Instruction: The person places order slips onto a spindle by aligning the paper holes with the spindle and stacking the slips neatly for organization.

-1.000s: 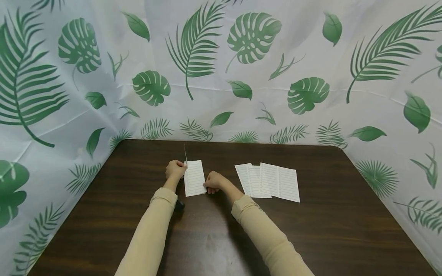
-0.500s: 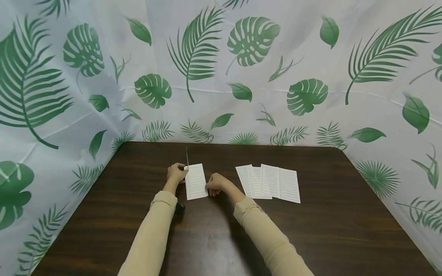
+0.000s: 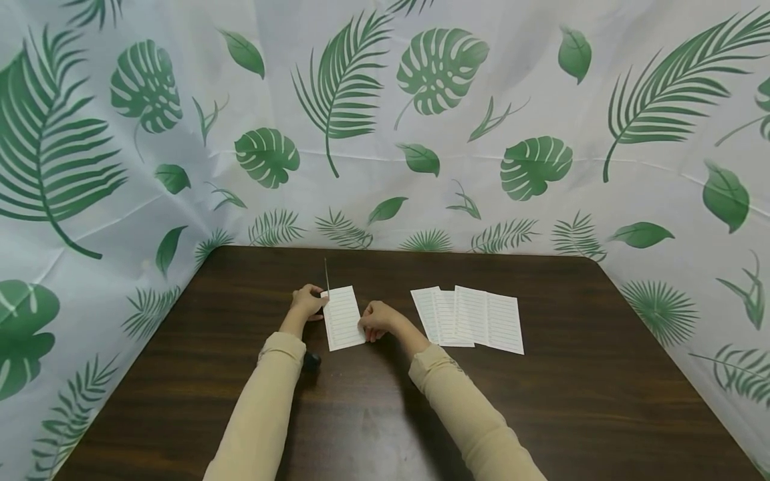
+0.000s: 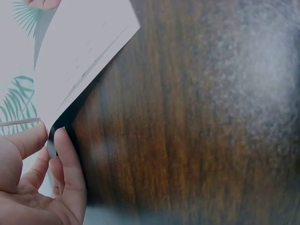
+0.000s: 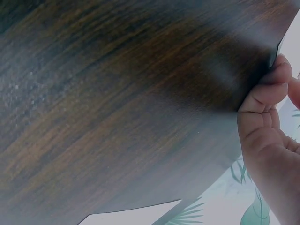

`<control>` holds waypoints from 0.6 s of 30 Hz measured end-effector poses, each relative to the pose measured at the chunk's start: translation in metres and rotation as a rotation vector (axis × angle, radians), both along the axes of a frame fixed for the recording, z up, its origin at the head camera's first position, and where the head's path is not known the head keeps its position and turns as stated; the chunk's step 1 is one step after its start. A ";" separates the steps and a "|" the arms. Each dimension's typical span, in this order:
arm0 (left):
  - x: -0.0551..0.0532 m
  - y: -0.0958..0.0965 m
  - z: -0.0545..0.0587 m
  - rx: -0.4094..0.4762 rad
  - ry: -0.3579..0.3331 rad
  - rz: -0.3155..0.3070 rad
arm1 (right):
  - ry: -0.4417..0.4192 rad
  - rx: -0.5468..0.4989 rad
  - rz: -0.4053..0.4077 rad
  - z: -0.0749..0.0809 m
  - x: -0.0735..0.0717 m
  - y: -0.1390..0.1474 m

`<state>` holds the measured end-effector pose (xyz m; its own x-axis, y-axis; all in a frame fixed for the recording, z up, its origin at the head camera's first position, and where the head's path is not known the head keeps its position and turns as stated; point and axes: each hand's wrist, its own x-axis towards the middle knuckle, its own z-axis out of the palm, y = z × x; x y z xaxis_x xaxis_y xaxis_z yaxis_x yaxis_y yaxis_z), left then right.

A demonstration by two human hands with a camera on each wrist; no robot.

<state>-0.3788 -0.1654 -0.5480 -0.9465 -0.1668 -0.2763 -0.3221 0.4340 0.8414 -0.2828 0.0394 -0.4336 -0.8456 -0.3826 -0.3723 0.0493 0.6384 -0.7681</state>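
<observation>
A small stack of printed paper sheets (image 3: 345,319), lined with rows of text, is between my hands on the dark table. My left hand (image 3: 308,303) pinches its upper left edge between thumb and fingers; the left wrist view shows the paper (image 4: 89,42) raised at a slant there. From the thumb tip a thin, straight strip (image 4: 18,123) sticks out; its kind is unclear. At the lower right edge, my right hand (image 3: 377,321) has curled fingers and pinches the paper, whose white edge (image 5: 291,42) shows in the right wrist view.
Several similar printed sheets (image 3: 472,317) lie fanned and overlapping to the right. A dark object (image 3: 311,362), mostly hidden, shows beside the left cuff. The brown wooden table (image 3: 577,401) ends at a leaf-patterned curtain (image 3: 361,133) behind and at both sides.
My left hand's fingers spread a little wider at the paper's upper left edge. The stack turns slightly, its lower end shifting to the right. The fanned sheets stay put.
</observation>
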 end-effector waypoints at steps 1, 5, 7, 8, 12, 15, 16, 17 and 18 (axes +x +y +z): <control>0.008 0.002 0.014 0.000 -0.031 -0.007 | 0.002 0.000 0.000 0.002 0.002 -0.001; 0.042 0.014 0.066 -0.006 -0.086 -0.014 | -0.011 0.001 0.006 -0.016 -0.013 0.000; 0.051 0.017 0.078 -0.004 -0.073 -0.017 | -0.014 -0.011 0.014 -0.028 -0.023 0.002; 0.055 0.018 0.082 -0.003 -0.068 -0.018 | -0.021 -0.048 0.029 -0.041 -0.032 0.005; 0.058 0.020 0.083 -0.005 -0.051 -0.025 | -0.060 -0.061 0.010 -0.050 -0.039 0.010; 0.057 0.020 0.081 0.004 -0.053 -0.027 | -0.094 -0.034 -0.005 -0.032 -0.028 0.015; 0.057 0.020 0.081 0.004 -0.058 -0.026 | -0.087 -0.032 0.012 -0.028 -0.026 0.017; 0.057 0.020 0.081 0.008 -0.062 -0.023 | -0.084 -0.034 0.034 -0.022 -0.023 0.020; 0.057 0.020 0.082 0.009 -0.065 -0.021 | -0.074 -0.033 0.058 -0.017 -0.021 0.023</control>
